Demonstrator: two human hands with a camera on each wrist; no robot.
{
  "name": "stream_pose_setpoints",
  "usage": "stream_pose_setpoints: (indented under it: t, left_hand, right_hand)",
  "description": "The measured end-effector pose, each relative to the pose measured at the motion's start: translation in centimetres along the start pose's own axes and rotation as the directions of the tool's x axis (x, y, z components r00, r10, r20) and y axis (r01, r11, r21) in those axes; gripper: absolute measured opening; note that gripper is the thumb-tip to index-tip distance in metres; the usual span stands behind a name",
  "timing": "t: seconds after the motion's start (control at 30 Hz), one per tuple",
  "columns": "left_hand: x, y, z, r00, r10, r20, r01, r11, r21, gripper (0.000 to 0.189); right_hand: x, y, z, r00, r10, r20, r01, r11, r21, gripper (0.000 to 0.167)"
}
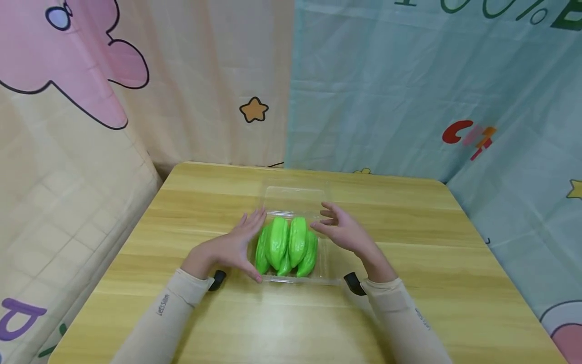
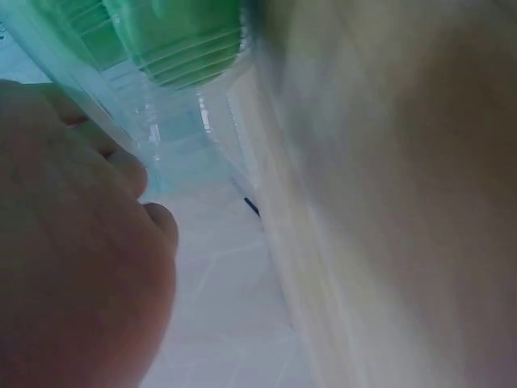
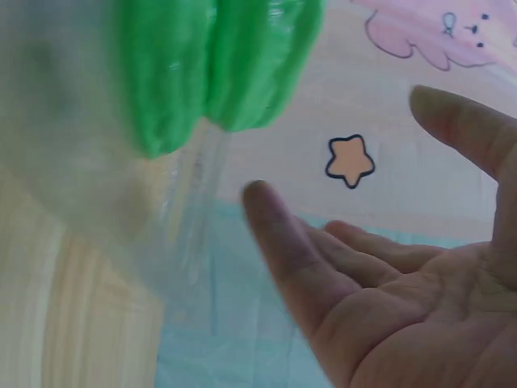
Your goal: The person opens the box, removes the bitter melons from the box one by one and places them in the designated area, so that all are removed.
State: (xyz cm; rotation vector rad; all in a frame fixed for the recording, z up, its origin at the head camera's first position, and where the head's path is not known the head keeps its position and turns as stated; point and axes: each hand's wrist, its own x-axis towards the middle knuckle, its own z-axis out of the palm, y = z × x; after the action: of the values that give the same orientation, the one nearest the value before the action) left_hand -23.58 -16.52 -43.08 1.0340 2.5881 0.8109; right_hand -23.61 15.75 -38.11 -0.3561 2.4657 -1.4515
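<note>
Bright green, long ribbed fruit-like pieces [image 1: 297,241], several of them, lie side by side in a clear plastic container [image 1: 328,270]. Its see-through lid [image 1: 295,197] is folded back on the far side. At the container's left edge is my left hand [image 1: 234,247], thumb spread toward the near corner and fingers toward the far one. My right hand [image 1: 345,230] hovers over the right part of the container, fingers extended and apart from the green pieces. The right wrist view shows nothing in that palm. Seen from the left wrist, the fingers lie alongside the clear wall [image 2: 178,145].
Under the container is a light wooden table [image 1: 254,323], its far edge close to printed curtains [image 1: 354,101]. A dark strap piece [image 1: 218,279] sits at the left wrist and another dark piece [image 1: 354,284] at the right wrist.
</note>
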Motion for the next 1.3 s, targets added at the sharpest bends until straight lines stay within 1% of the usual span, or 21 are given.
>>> stream_pose_setpoints:
  t: [0.1,0.23,0.33,0.53,0.67,0.8,0.97,1.07,1.3]
  left_hand:
    - [0.4,0.3,-0.3,0.999,-0.018,0.031,0.017,0.999,0.050,0.158]
    - [1.2,0.5,-0.7,0.998,-0.044,0.043,0.039,0.994,0.099,0.157]
    - [1.4,0.5,-0.7,0.997,-0.058,0.046,0.054,0.995,0.083,0.156]
    - [1.0,0.3,-0.1,0.995,-0.088,0.054,0.088,0.996,-0.003,0.156]
    - [1.1,0.2,0.2,0.996,-0.078,0.048,0.080,0.996,-0.041,0.155]
    - [1.5,0.4,0.1,0.996,-0.071,0.059,0.075,0.995,-0.066,0.156]
    - [1.3,0.4,0.4,0.994,-0.082,0.074,0.087,0.993,-0.074,0.155]
    - [1.2,0.3,0.5,0.993,-0.086,0.078,0.092,0.993,-0.069,0.155]
    - [1.4,0.5,0.1,0.991,-0.107,0.078,0.113,0.991,-0.068,0.155]
  right_hand:
    - [0.1,-0.5,0.3,0.999,0.031,0.012,-0.031,0.999,-0.007,0.081]
    - [0.2,-0.7,0.6,0.999,0.035,0.012,-0.035,0.999,0.003,0.081]
    - [0.3,-0.6,0.9,0.999,0.033,0.018,-0.033,0.999,0.003,0.080]
    - [0.3,-0.3,1.3,0.999,0.044,0.018,-0.043,0.999,-0.012,0.080]
    - [0.3,-0.1,1.5,0.998,0.054,0.034,-0.053,0.998,-0.036,0.082]
    - [-0.1,0.0,1.5,0.998,0.062,0.028,-0.060,0.997,-0.050,0.082]
    - [-0.6,0.0,1.9,0.996,0.082,0.046,-0.079,0.995,-0.062,0.084]
    - [-0.8,0.0,2.2,0.993,0.095,0.064,-0.092,0.995,-0.048,0.086]
    - [-0.5,-0.3,2.5,0.992,0.111,0.061,-0.110,0.994,-0.024,0.089]
